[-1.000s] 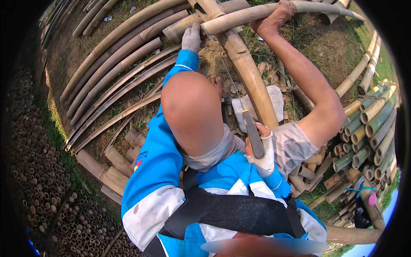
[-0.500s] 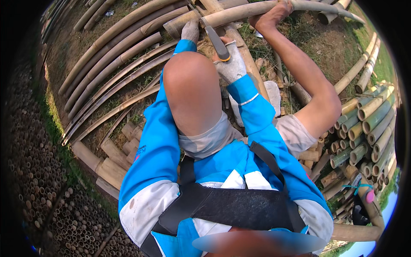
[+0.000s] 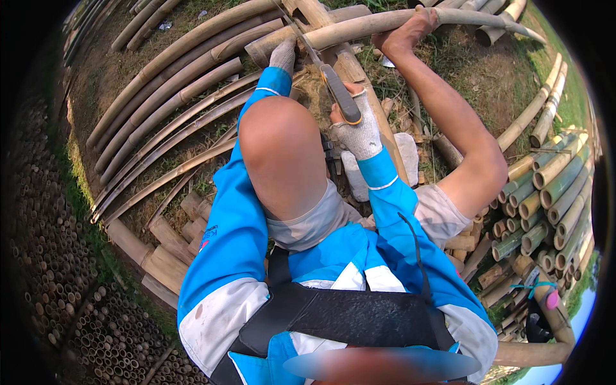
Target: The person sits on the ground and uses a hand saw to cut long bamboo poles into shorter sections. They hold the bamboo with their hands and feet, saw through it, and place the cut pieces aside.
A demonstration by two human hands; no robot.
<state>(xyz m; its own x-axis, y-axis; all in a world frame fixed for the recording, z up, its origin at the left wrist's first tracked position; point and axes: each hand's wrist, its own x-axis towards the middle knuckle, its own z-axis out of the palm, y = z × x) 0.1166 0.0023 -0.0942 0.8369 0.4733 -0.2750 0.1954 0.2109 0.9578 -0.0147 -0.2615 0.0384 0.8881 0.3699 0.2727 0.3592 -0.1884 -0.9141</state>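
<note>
My right hand (image 3: 358, 128), in a white knit glove with bare fingertips, is closed round the grey and yellow handle of a hand saw (image 3: 340, 93). The saw's narrow blade stretches up and to the left, across a thick tan bamboo pole (image 3: 366, 28). Just left of the blade, my gloved left hand (image 3: 283, 55) grips the pole's end section; its fingers are partly hidden. To the right, my bare foot (image 3: 407, 32) presses on the same pole. Whether the blade has cut through the bamboo cannot be made out.
A bamboo beam (image 3: 359, 70) runs beneath the pole. Long bamboo poles (image 3: 173, 67) lie on the ground at left, with cut bamboo pieces (image 3: 168, 240) nearer me. Stacked green and tan bamboo (image 3: 545, 192) stands at right. A pale stone block (image 3: 405, 151) lies near my right forearm.
My right hand has drawn the saw back toward me and slightly right, so more of its blade shows. My left hand and foot have stayed nearly in place.
</note>
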